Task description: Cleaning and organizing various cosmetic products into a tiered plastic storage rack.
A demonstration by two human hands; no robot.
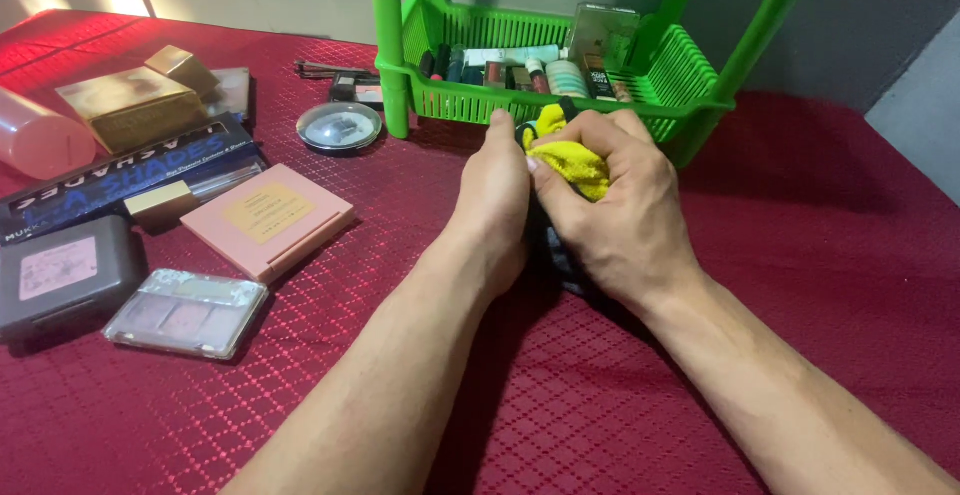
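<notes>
Forearms: both reach forward from the near edge and meet mid-table over the red quilted cloth [760,205].
Right hand [620,220]: fingers curled tight around a yellow cloth [572,160], bunching it in the fist.
Left hand [498,200]: pressed against the right one, thumb up, fingers wrapped round the far side of a dark object [553,250]; whether they grip it firmly I cannot tell.
Key relation: the yellow cloth sits between the two hands, on top of the dark object, which runs roughly toward and away from the person; the right hand is over it, the left beside it.
Left side: grey case [62,273], clear eyeshadow palette [186,312], pink compact [268,217], gold boxes [130,103].
Farther: round mirror compact [339,126], then green plastic rack [560,105], its tray crowded with cosmetics, just beyond the hands.
</notes>
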